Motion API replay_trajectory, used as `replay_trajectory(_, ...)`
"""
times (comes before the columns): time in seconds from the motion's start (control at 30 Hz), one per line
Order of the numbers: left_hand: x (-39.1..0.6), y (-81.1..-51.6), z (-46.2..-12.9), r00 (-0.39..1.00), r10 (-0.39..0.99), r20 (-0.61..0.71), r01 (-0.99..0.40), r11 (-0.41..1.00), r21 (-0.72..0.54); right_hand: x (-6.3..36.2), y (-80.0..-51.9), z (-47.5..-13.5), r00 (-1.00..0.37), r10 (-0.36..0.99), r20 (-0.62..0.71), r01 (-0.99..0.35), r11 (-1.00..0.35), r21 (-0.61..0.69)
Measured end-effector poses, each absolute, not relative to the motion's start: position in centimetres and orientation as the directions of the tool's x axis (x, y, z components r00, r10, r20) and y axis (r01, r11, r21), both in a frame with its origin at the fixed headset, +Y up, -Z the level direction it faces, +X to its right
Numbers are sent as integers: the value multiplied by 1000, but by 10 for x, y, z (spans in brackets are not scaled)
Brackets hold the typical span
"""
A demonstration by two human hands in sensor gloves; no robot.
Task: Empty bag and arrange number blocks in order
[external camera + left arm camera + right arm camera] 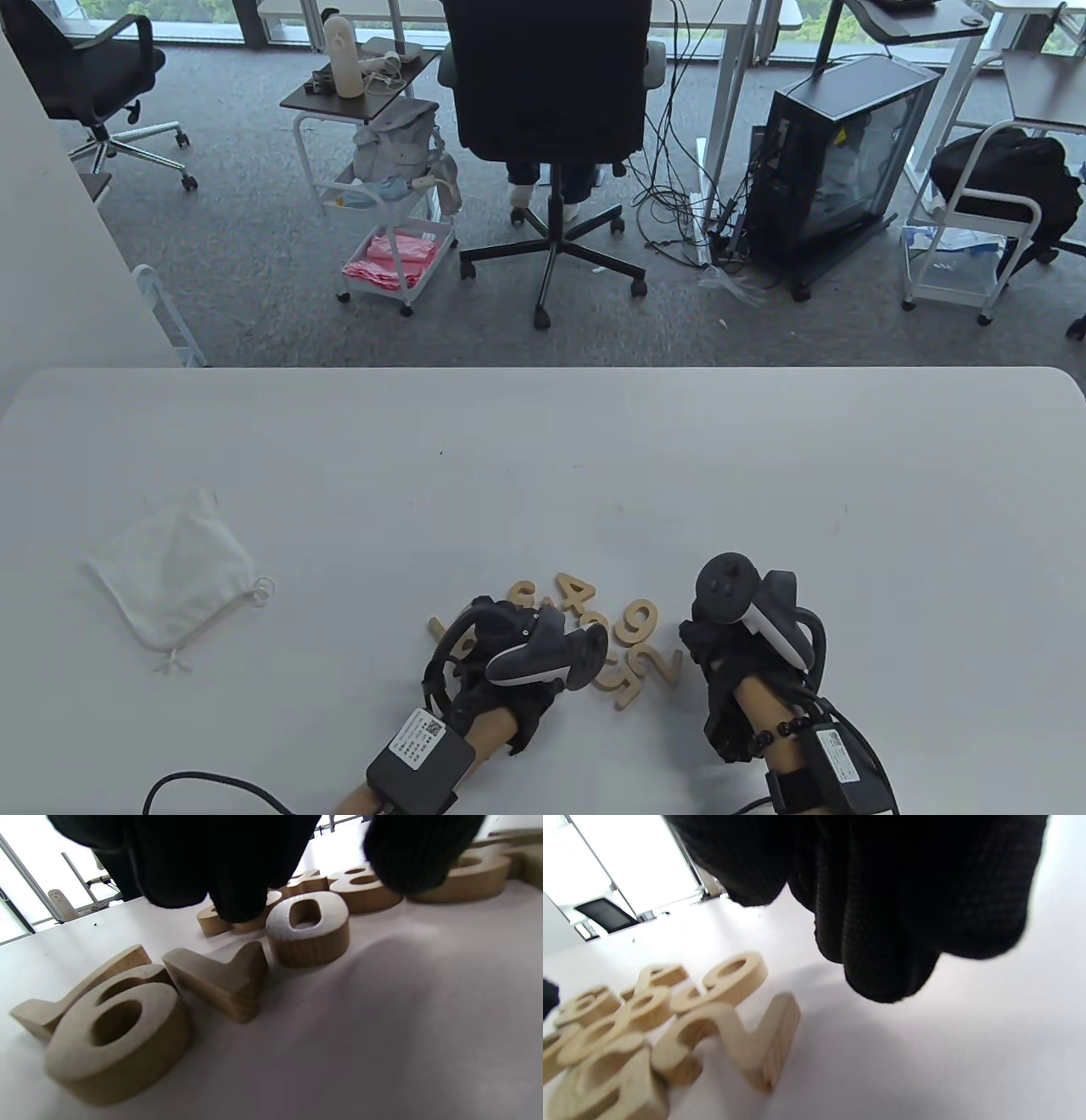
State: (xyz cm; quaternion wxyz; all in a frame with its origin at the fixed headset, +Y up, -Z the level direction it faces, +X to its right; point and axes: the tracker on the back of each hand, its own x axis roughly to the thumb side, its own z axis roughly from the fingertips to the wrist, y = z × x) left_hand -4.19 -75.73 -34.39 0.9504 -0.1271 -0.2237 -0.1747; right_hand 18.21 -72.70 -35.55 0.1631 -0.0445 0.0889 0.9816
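Observation:
Several wooden number blocks (611, 637) lie in a loose pile near the table's front edge. The white drawstring bag (174, 577) lies flat and limp at the left. My left hand (509, 649) hovers over the pile's left side. In the left wrist view its fingers (237, 891) hang just above a 0 (307, 927), with an 8 (360, 887), a 7-like block (220, 980) and a 6 or 9 (118, 1035) around it. My right hand (734, 658) is just right of the pile, holding nothing. Its fingers (882, 942) hang bunched beside a 2 (734, 1039) and a 9 (729, 978).
The white table (764, 475) stretches wide behind and to the right of the pile. Beyond its far edge stand an office chair (547, 127), a cart (382, 170) and a computer case (840, 161) on the floor.

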Motion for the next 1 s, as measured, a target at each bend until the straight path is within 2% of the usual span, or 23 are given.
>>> replay_trajectory(0.23,-33,-768,-347,816,-358,454,459,878,-133,206,-705,-349,-919,367,-146,-370,-929,-11)
replay_trajectory(0.63,-37,-765,-345,846,-309,435,364,930,-47,210,-703,-346,-903,407,-140,-405,-913,-41)
replay_trajectory(0.8,-58,-736,-350,913,-133,386,136,991,18,213,-703,-346,-892,430,-139,-428,-902,-48)
replay_trajectory(0.9,-85,-710,-374,955,44,292,-55,998,29,214,-704,-346,-882,449,-142,-448,-893,-45)
replay_trajectory(1.0,-110,-692,-401,972,135,194,-143,989,26,214,-704,-346,-879,456,-143,-454,-890,-45)
